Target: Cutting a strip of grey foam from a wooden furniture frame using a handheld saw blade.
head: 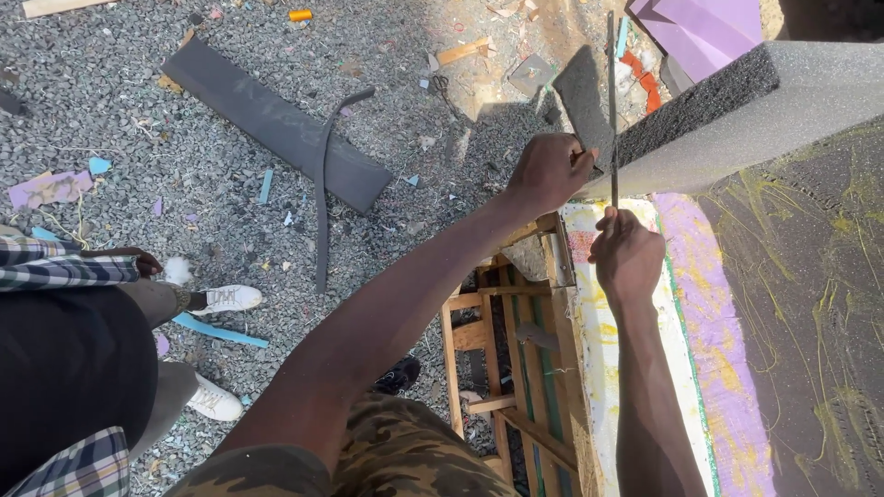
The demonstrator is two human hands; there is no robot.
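Left hand point(549, 171) grips the grey foam block's point(737, 110) end; right hand point(627, 253) is closed around a thin upright blade point(611, 83), seemingly a saw, against the foam.

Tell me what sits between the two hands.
In the head view, the long thin blade runs between left hand and right hand, beside the grey foam block.

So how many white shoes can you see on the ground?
2. One white shoe points right on the gravel at left; the other white shoe sits below it, nearer the bottom edge. More could be hidden.
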